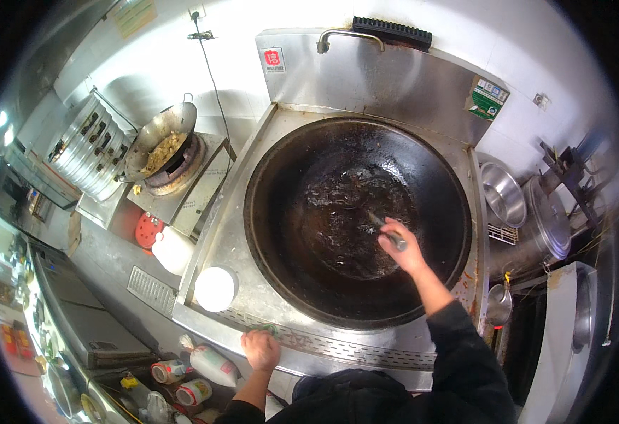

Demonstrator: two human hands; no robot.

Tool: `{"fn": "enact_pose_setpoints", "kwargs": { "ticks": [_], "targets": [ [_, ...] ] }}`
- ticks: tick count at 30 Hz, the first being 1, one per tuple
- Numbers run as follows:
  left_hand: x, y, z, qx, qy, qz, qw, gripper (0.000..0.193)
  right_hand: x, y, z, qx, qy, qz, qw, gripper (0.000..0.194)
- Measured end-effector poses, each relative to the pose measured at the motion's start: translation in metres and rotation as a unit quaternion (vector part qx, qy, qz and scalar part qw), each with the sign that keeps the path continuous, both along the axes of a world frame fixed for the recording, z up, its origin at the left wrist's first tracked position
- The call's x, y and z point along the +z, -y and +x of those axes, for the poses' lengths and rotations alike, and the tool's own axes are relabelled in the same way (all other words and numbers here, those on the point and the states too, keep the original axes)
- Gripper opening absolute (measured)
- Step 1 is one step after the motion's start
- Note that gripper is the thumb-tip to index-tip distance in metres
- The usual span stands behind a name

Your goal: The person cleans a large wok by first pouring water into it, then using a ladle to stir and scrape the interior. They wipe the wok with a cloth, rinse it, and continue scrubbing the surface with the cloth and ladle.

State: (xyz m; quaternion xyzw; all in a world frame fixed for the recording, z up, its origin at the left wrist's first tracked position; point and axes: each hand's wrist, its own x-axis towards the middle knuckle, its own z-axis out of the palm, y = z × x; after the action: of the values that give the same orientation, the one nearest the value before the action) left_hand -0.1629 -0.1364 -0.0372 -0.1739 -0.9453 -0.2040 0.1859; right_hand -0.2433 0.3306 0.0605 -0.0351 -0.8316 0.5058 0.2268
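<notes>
A very large black wok (267, 238) is set into the stainless-steel stove in front of me. Dark, glossy liquid (341, 212) lies in its bottom. My right hand (402, 246) is over the right half of the wok, closed around the metal handle of a utensil (376, 218). The utensil's far end points into the liquid, and its head cannot be made out. My left hand (260, 350) rests with curled fingers on the stove's front edge. Beside its fingertips is a small green item (269, 328); whether the hand grips it is unclear.
A white round container (215, 289) stands at the stove's front left corner. Beyond it are a white plastic jug (173, 250) and a smaller wok with food (167, 151). A faucet (349, 33) overhangs the backsplash. At right are a steel bowl (503, 193) and a lidded pot (550, 222).
</notes>
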Motion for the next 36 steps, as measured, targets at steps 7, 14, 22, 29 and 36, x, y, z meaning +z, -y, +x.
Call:
{"fn": "enact_pose_setpoints", "kwargs": {
  "ticks": [7,14,22,29,36],
  "targets": [
    [-0.006,0.003,0.002,0.01,0.027,-0.006,1.0,0.005,0.008,0.075,0.138,0.044,0.017,-0.62,0.783,0.061],
    [-0.006,0.002,0.001,0.006,0.024,-0.008,1.0,0.002,-0.049,0.081,0.087,0.014,0.324,-0.764,0.558,0.034],
    [-0.005,0.003,-0.001,-0.034,-0.032,0.014,0.999,0.009,-0.028,-0.007,0.031,-0.067,0.347,-0.366,0.861,0.011],
    [-0.007,0.004,0.002,0.008,0.044,0.009,0.999,0.008,-0.002,-0.048,0.026,-0.166,0.287,-0.093,0.939,0.056],
    [-0.007,0.004,0.002,0.008,0.073,-0.005,0.997,0.003,-0.057,-0.003,-0.033,-0.219,0.289,0.097,0.927,0.074]
  ]
}}
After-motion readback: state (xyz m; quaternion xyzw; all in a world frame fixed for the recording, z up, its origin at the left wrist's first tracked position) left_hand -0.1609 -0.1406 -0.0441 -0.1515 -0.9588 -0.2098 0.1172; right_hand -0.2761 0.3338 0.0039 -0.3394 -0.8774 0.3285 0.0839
